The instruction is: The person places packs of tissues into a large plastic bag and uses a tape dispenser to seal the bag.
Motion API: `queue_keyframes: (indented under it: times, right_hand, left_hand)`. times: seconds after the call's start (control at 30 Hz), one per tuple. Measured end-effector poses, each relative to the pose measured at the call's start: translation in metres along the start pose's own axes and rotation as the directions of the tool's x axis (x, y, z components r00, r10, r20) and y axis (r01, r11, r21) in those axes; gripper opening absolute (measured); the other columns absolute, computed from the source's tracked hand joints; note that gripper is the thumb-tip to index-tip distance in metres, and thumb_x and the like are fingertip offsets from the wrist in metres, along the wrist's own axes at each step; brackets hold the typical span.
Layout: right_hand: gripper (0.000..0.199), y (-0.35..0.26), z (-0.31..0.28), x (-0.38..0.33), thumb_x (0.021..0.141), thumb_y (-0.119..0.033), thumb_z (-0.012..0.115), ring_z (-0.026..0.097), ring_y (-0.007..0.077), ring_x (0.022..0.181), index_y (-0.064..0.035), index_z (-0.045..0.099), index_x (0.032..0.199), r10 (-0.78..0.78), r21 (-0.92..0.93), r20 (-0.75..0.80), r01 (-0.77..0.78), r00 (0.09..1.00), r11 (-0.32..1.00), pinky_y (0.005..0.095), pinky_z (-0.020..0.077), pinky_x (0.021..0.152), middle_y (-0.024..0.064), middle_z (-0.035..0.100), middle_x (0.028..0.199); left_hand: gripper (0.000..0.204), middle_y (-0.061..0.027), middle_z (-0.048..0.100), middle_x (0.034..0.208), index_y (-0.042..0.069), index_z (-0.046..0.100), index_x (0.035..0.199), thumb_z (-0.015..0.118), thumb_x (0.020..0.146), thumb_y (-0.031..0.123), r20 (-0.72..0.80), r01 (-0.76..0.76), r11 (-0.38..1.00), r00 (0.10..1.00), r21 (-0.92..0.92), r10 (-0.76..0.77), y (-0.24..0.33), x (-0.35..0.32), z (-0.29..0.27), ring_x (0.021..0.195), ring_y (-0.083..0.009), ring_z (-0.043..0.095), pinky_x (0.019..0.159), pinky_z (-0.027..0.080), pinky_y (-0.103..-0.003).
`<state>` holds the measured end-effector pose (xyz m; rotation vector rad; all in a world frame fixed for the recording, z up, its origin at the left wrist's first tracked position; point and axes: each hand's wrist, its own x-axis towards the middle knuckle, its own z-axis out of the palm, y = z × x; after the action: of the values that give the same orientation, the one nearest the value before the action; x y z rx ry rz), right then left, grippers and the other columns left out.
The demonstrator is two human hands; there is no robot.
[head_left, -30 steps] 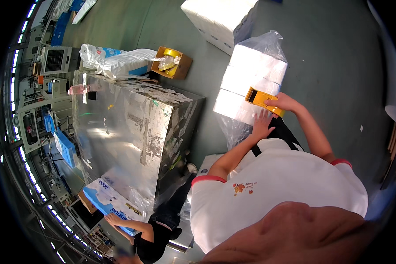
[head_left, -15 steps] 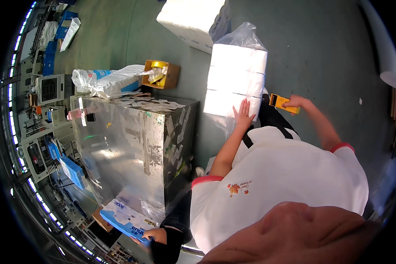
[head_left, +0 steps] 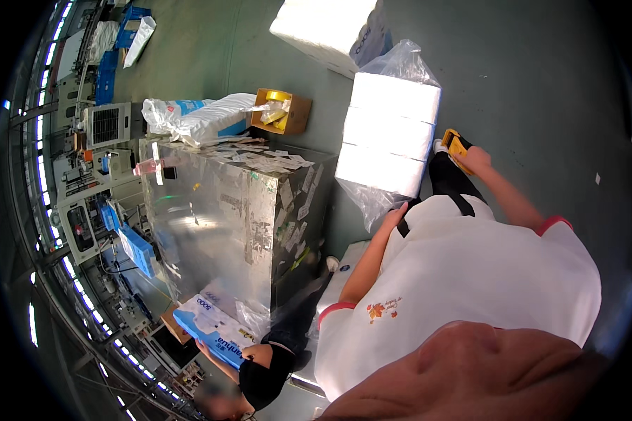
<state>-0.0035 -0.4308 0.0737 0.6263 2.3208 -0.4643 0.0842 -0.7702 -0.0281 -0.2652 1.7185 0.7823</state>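
Note:
A long pack of white paper bundles (head_left: pixel 390 130) in a clear plastic bag (head_left: pixel 377 208) stands in front of me, with loose film at both ends. My left hand (head_left: pixel 395 215) is at the pack's near end, fingers together against the loose film; they seem closed on it, though the hand is seen edge-on. In my right hand (head_left: pixel 476 161), to the right of the pack, is a yellow hand tool (head_left: pixel 456 146) with a dark end. My fingers wrap round its near part, hiding some of it.
A scuffed metal-clad block (head_left: pixel 218 217) stands left. Beyond it are a filled white sack (head_left: pixel 214 119) and a carton (head_left: pixel 300 116) with yellow rolls. Another white pack (head_left: pixel 323 31) lies ahead. At lower left a co-worker (head_left: pixel 270 368) holds a blue-and-white printed package (head_left: pixel 214 330).
My left hand has slid from lying flat on the pack to its near end. The yellow tool has swung closer to the pack, tilting more steeply. The co-worker's head has come into view.

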Motion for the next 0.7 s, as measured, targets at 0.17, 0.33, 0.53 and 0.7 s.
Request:
queue_keyframes:
  times: [0.17, 0.33, 0.53, 0.7]
  right_hand:
    - [0.046, -0.066, -0.009, -0.008, 0.072, -0.047, 0.060, 0.060, 0.0318, 0.057, -0.0013, 0.062, 0.070, -0.628, -0.162, -0.231, 0.607, 0.743, 0.778, 0.0416, 0.0476, 0.057, 0.0149, 0.061, 0.061]
    - [0.036, -0.140, 0.029, 0.001, 0.074, -0.041, 0.059, 0.061, 0.0257, 0.064, -0.0051, 0.064, 0.072, -0.900, -0.291, 0.155, 0.889, 0.409, 0.354, 0.0399, 0.0431, 0.069, 0.0115, 0.063, 0.065]
    - [0.036, -0.154, 0.044, 0.006, 0.073, -0.039, 0.058, 0.064, 0.0246, 0.076, -0.0057, 0.068, 0.083, -0.786, -0.318, 0.521, 0.931, 0.331, 0.181, 0.0369, 0.0477, 0.072, 0.0101, 0.066, 0.078]
    - [0.048, -0.137, 0.007, 0.035, 0.072, -0.048, 0.059, 0.065, 0.0250, 0.071, -0.0024, 0.066, 0.083, -0.736, 0.010, 0.520, 0.858, 0.433, 0.513, 0.0350, 0.0503, 0.064, 0.0127, 0.065, 0.074]
  left_hand:
    - [0.099, -0.0169, 0.048, 0.129, -0.006, 0.036, 0.132, 0.052, 0.073, 0.071, -0.199, 0.000, 0.602, 0.944, -0.798, -0.264, -0.018, 0.008, 0.034, 0.125, -0.0301, 0.037, 0.102, 0.029, -0.039]
    - [0.073, -0.0033, 0.059, 0.090, 0.018, 0.032, 0.133, 0.074, 0.074, 0.019, -0.542, -0.769, -0.102, 0.532, -0.632, -0.651, -0.002, -0.018, 0.014, 0.073, -0.0136, 0.057, 0.054, 0.044, -0.026]
    - [0.029, 0.0057, 0.050, 0.073, 0.009, 0.059, 0.108, 0.049, 0.082, 0.000, -0.870, -0.874, 0.300, 0.232, -0.383, -0.435, 0.070, -0.063, -0.036, 0.056, -0.0045, 0.040, 0.050, 0.033, -0.018]
    - [0.021, 0.0048, 0.045, 0.069, 0.006, 0.058, 0.086, 0.039, 0.083, -0.003, -0.950, -0.849, 0.432, 0.241, -0.305, -0.197, 0.143, -0.028, -0.050, 0.061, -0.0036, 0.038, 0.055, 0.032, -0.018]
